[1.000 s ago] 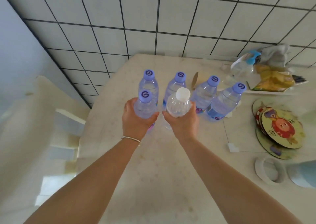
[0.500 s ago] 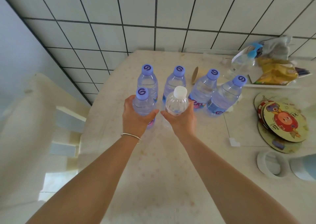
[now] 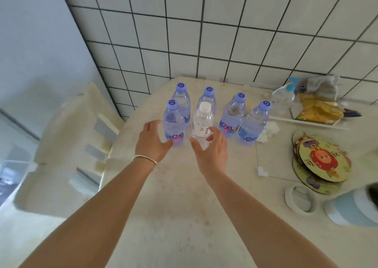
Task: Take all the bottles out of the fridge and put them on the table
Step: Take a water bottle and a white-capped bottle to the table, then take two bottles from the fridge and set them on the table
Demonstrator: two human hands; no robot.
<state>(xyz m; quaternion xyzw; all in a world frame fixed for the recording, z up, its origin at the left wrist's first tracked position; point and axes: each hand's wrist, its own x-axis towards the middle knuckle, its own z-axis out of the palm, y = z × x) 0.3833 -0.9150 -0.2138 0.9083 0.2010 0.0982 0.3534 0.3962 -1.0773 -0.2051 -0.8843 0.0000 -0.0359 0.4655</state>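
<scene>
Six bottles are parked upright near the table's (image 3: pixel 184 216) far edge: five purple-capped bottles (image 3: pixel 233 114) plus a white-capped bottle (image 3: pixel 202 122). Nothing is gripped; left hand (image 3: pixel 152 143) and right hand (image 3: pixel 211 151) are spread loose just beside the front two.

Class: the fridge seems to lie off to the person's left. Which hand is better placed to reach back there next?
Left, probably. The left hand is open and free beside the purple-capped bottle, on the table's left side.

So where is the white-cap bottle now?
In the head view, the white-cap bottle stands on the table, front row, between two purple-cap bottles, just beyond the open right hand.
</scene>
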